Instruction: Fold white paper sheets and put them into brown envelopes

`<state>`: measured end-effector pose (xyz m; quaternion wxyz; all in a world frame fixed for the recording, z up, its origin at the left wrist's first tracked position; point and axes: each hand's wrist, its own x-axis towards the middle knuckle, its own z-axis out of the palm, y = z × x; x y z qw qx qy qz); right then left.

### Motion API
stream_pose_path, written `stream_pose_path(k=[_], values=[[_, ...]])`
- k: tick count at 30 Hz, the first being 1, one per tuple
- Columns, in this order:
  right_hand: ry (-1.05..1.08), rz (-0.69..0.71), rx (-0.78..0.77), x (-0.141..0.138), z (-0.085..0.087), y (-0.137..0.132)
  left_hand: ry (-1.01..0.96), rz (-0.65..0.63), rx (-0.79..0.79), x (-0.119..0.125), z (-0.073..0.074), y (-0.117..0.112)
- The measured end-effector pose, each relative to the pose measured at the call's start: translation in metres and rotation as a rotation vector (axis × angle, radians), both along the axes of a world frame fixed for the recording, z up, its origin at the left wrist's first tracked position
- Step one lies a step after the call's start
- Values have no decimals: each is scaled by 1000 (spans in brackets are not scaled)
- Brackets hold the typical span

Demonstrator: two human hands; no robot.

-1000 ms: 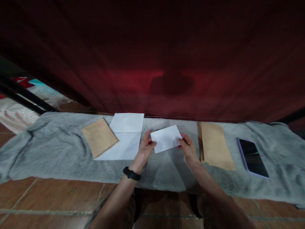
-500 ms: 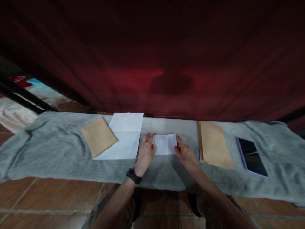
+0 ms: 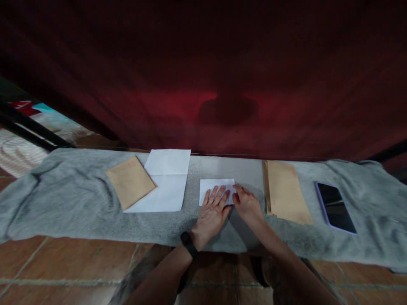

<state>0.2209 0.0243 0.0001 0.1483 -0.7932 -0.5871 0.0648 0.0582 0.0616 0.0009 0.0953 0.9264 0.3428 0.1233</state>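
A small folded sheet of white paper (image 3: 206, 185) lies on the grey blanket in front of me. My left hand (image 3: 213, 212) rests flat on it, fingers spread, covering its lower middle; a black band circles that wrist. At the paper's right edge, my right hand (image 3: 248, 204) pinches it between thumb and fingers. Left of my hands is a larger creased white sheet (image 3: 170, 186), spread flat. A brown envelope (image 3: 131, 182) overlaps its left side; a stack of brown envelopes (image 3: 286, 192) lies to the right of my right hand.
A phone with a purple case (image 3: 336, 207) lies at the right on the grey blanket (image 3: 73, 195), which covers a long narrow surface. Behind it hangs a dark red curtain (image 3: 152, 106). Tiled floor (image 3: 79, 258) shows below the front edge.
My left hand has moved right, from the paper's left edge onto its top, and its fingers have flattened out. My right hand has stayed at the right edge.
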Motion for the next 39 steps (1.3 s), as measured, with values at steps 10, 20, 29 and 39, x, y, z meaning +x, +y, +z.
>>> stream_pose_path(k=[10, 20, 29, 39], values=[[0, 257, 184, -21, -9, -3, 63, 36, 172, 0, -20, -1], [-86, 234, 81, -22, -18, -7, 96, 155, 133, -2, -14, 7], [-156, 212, 114, -12, -26, -10, 141, 264, 145, -8, -16, 17], [-84, 248, 2, 6, -18, -9, 172, 247, 150, -19, -8, 27]])
